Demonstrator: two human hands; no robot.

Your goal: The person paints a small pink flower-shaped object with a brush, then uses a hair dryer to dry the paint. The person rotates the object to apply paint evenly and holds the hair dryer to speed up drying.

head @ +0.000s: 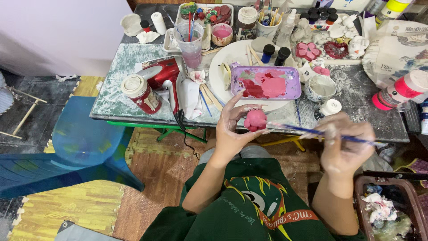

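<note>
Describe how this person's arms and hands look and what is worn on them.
Both forearms are bare, no sleeves reaching them, and no gloves, watch or rings show. The left hand and right hand are smeared with whitish, dried paint or plaster.

Pretty cluttered setup here. A dark work table [356,85] is seen, dusted white and smeared with paint, carried on a green metal frame [156,129]. The floor [147,174] is covered with wood-look foam mats, some patches painted yellow, with bare dark floor shown at the far left. A blue plastic chair [76,147] is parked left of the table. A pale wall [58,31] is seen at the upper left. Light is soft and even.
</note>
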